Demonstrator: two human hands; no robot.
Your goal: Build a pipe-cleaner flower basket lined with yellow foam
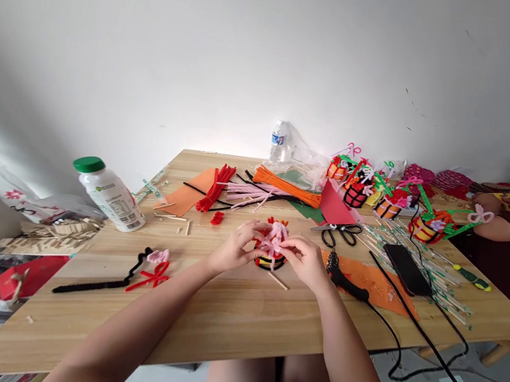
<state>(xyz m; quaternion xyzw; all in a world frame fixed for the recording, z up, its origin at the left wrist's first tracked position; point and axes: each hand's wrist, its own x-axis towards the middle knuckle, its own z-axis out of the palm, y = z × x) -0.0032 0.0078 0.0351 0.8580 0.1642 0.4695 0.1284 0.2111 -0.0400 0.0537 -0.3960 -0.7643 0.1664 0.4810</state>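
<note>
My left hand (243, 245) and my right hand (304, 259) meet at the middle of the table. Both pinch a pink pipe-cleaner piece (278, 236), looped like a bow or flower. Beneath it stands a small round basket (268, 262) in yellow, red and black, partly covered by my fingers. A short wooden stick (278, 281) lies just in front of the basket. To the left rest a red pipe-cleaner bow (156, 274), a pink curl (158, 256) and a bent black pipe cleaner (91, 287).
Bundles of red (217, 188) and orange pipe cleaners (287, 187) lie behind my hands. On the right are scissors (343, 233), a hot glue gun (346, 280), a phone (407, 269) and several decorated baskets (389, 206). A white bottle (108, 193) leans at left. Another person's arm (501, 229) reaches in.
</note>
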